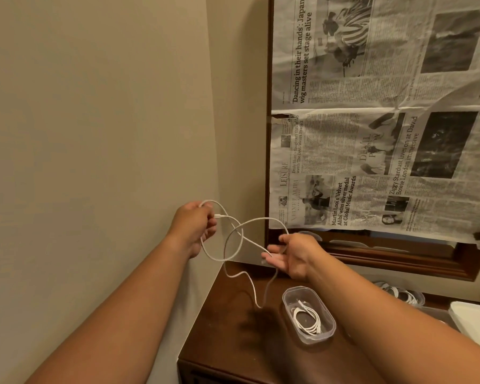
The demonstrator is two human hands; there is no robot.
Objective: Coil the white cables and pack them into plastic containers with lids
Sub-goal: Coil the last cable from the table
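Note:
A white cable hangs in loose loops in the air between my hands, above the left end of a dark wooden dresser. My left hand grips one loop of it with curled fingers, near the wall. My right hand is palm-up with fingers spread, and the cable runs over its fingers under the thumb. The cable's free end dangles down to just above the dresser top. An open clear plastic container stands on the dresser below my right forearm, with a coiled white cable inside it.
A beige wall is close on the left. A framed mirror covered with newspaper stands behind the dresser. More clear containers with coiled cables and a white lid lie at the right.

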